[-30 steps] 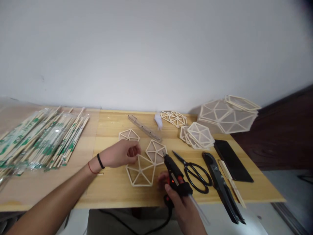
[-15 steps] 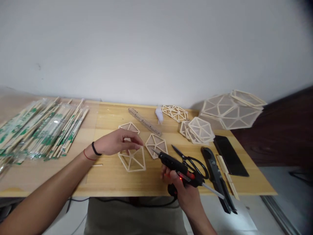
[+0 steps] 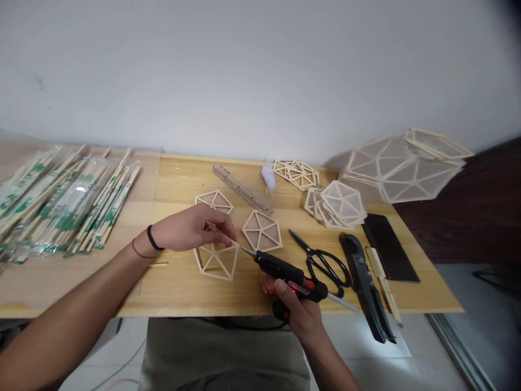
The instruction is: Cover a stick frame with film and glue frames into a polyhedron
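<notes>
My left hand (image 3: 195, 227) is closed in a pinch at the upper edge of a pentagon frame (image 3: 215, 256) made of thin wooden sticks with spokes. The fingers hide part of that edge. My right hand (image 3: 300, 314) grips a black hot glue gun (image 3: 280, 267) with a red light on and a pale glue stick out of its back. Its nozzle points left, at or very close to the frame's right upper corner; contact cannot be made out. Two pentagon panels with a pale backing lie near: one panel (image 3: 261, 232) to the right, another panel (image 3: 214, 201) behind my left hand.
Bagged chopsticks (image 3: 77, 203) cover the left side. Behind lie a clear ruler (image 3: 242, 189), a white crumpled piece (image 3: 268, 177) and bare frames (image 3: 297, 174). Rightward are stacked panels (image 3: 337, 205), a large panel assembly (image 3: 402, 168), scissors (image 3: 321, 260), a black cutter tool (image 3: 364, 288) and a dark phone-like slab (image 3: 391, 247).
The glue gun has moved left, bringing its nozzle to the corner of the frame in my left hand. My view has shifted slightly.
</notes>
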Action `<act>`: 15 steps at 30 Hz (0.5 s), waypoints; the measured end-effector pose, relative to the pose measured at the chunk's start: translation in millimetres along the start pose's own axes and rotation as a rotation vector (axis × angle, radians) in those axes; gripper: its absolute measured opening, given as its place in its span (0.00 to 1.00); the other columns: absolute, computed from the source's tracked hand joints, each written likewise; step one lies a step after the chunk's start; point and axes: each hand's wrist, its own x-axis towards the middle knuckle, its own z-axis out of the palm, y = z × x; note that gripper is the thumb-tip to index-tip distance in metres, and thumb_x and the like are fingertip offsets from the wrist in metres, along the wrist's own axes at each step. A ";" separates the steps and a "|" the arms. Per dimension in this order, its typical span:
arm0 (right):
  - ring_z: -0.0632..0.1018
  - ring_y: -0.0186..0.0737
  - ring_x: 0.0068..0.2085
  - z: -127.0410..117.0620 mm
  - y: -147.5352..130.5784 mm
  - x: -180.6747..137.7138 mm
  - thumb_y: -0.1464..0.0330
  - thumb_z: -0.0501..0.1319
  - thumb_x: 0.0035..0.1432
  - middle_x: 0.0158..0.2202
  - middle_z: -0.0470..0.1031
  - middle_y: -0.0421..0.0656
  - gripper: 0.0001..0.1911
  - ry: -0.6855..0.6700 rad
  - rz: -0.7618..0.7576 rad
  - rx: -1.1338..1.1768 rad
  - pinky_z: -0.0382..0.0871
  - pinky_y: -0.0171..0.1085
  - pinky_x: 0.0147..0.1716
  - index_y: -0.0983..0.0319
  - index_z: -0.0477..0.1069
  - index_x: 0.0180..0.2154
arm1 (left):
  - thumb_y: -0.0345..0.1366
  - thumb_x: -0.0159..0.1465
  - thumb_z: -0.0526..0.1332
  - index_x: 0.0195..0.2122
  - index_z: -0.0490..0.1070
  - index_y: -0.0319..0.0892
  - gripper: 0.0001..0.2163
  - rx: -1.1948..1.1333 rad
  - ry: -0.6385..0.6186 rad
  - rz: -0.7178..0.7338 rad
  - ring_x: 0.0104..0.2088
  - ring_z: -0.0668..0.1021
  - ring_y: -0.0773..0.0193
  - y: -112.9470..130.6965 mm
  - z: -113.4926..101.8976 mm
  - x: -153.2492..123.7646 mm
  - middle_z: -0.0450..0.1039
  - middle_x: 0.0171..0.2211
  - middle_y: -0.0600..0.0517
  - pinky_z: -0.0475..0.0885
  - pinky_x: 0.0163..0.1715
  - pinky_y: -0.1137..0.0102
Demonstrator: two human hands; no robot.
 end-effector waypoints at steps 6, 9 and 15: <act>0.72 0.43 0.28 -0.3 5.6 -0.3 0.42 0.66 0.57 0.25 0.69 0.42 0.26 0.012 0.015 0.002 0.73 0.45 0.30 0.59 0.73 0.28 | 0.33 0.65 0.66 0.38 0.82 0.44 0.04 -0.010 0.005 0.006 0.32 0.83 0.65 -3.0 0.4 0.5 0.83 0.31 0.52 0.73 0.32 0.74; 0.72 0.43 0.28 -1.7 7.5 -0.6 0.44 0.66 0.57 0.25 0.70 0.42 0.25 0.006 0.024 -0.008 0.73 0.45 0.30 0.59 0.73 0.29 | 0.33 0.65 0.67 0.38 0.82 0.44 0.04 -0.005 0.007 0.028 0.33 0.83 0.65 -5.3 -0.1 0.8 0.83 0.31 0.52 0.74 0.32 0.74; 0.72 0.42 0.29 -3.6 5.0 1.2 0.47 0.68 0.58 0.25 0.70 0.42 0.22 -0.038 0.013 -0.020 0.73 0.43 0.32 0.60 0.75 0.30 | 0.33 0.66 0.67 0.39 0.82 0.41 0.04 0.034 -0.008 0.054 0.32 0.81 0.68 -5.8 -1.8 0.8 0.83 0.32 0.53 0.72 0.32 0.77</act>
